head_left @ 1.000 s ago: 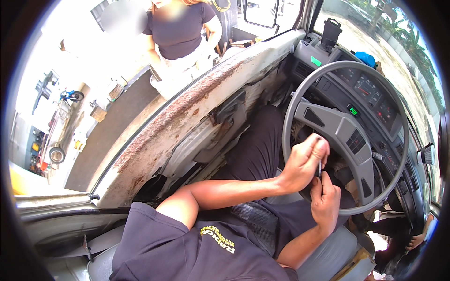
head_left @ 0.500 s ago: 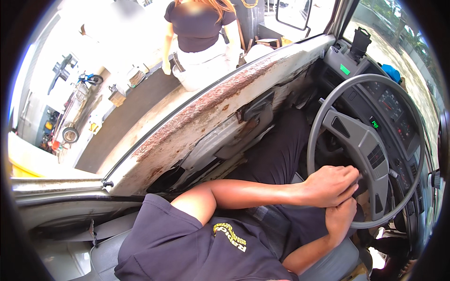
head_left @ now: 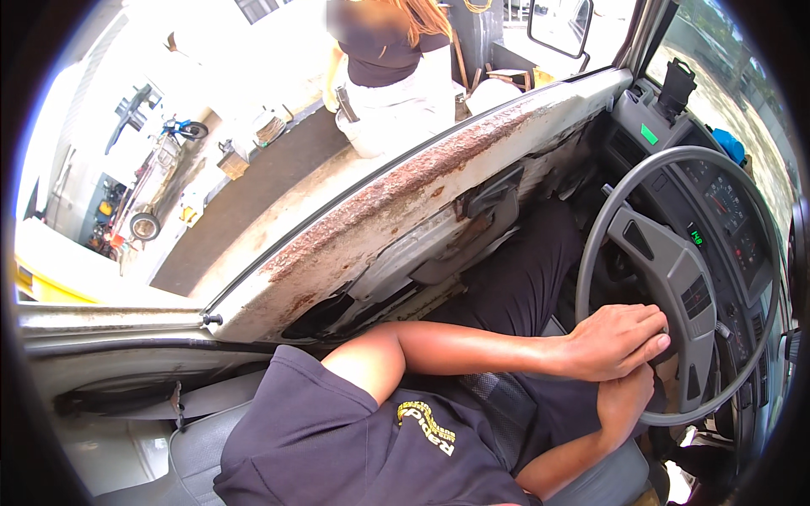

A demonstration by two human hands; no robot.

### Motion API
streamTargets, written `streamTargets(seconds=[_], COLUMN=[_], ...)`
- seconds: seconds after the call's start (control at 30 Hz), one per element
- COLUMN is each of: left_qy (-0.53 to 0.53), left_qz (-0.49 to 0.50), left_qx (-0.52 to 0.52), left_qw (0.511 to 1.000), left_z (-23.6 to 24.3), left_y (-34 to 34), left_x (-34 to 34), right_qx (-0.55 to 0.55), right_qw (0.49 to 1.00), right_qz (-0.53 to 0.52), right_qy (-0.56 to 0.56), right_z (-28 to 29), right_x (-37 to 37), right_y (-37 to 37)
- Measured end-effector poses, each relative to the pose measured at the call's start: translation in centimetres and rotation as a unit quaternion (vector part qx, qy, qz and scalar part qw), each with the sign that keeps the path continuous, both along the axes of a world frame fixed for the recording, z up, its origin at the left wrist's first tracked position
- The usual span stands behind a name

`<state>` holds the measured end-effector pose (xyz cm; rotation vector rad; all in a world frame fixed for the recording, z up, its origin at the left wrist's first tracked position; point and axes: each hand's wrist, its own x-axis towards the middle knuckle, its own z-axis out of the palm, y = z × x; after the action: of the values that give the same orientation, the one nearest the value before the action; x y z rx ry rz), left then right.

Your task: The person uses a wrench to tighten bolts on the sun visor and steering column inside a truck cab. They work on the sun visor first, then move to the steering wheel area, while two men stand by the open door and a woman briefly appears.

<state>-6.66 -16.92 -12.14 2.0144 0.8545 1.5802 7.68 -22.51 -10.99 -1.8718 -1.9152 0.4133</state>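
My left hand point(head_left: 614, 341) lies over my right hand point(head_left: 626, 400), the two touching in front of the lower near side of the grey steering wheel point(head_left: 592, 244). The left fingers are curled and pressed together, with the thumb along them. Below it, the right hand is closed, its fingertips mostly covered by the left. Whether anything is inside either hand is hidden. Both forearms reach across my lap, over the dark trousers point(head_left: 523, 270). The wheel's hub point(head_left: 662, 257) is just beyond the hands.
A worn, rusty door point(head_left: 371, 221) with an open window runs along my left. Outside stands a person in a dark top point(head_left: 392, 59). Past the wheel are the dashboard gauges point(head_left: 724, 202), a black holder point(head_left: 677, 84) and a blue object point(head_left: 727, 145). A motorcycle point(head_left: 181, 129) is farther off.
The whole view has shifted, so the cab appears farther right and slightly lower. My hands stay together by the wheel. Outside, the person's head and arm have changed position.
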Motion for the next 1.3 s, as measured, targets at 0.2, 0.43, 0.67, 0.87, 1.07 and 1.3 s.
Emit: streamTargets(seconds=[0.2, 0.43, 0.67, 0.87, 1.07, 1.3], left_qy=[-0.038, -0.094, -0.142, -0.045, -0.165, -0.141], left_qz=[-0.025, -0.069, -0.115, -0.135, -0.233, -0.211], left_qx=[0.009, -0.005, -0.091, -0.032, -0.171, -0.156], left_qw=[0.999, 0.993, 0.979, 0.989, 0.943, 0.955], left_z=[0.6, 0.6, 0.8, 1.2, 2.1, 1.4], left_y=[-0.1, -0.2, -0.6, 0.0, 0.0, -0.2], left_x=[0.1, -0.7, -0.8, -0.8, -1.5, -1.4], right_qx=[0.003, 0.025, 0.015, 0.08, 0.003, 0.022], right_qw=[1.0, 1.0, 0.999, 0.997, 1.0, 0.999], right_qz=[-0.003, 0.004, 0.017, 0.002, 0.006, -0.027], right_qy=[-0.012, -0.004, 0.032, -0.008, -0.016, -0.01], right_z=[0.7, 0.3, 0.9, -0.7, 1.4, 1.1], right_x=[-0.1, -0.3, -0.7, 0.4, -1.0, -0.8], right_y=[-0.2, -0.2, -0.3, -0.3, 0.0, -0.7])
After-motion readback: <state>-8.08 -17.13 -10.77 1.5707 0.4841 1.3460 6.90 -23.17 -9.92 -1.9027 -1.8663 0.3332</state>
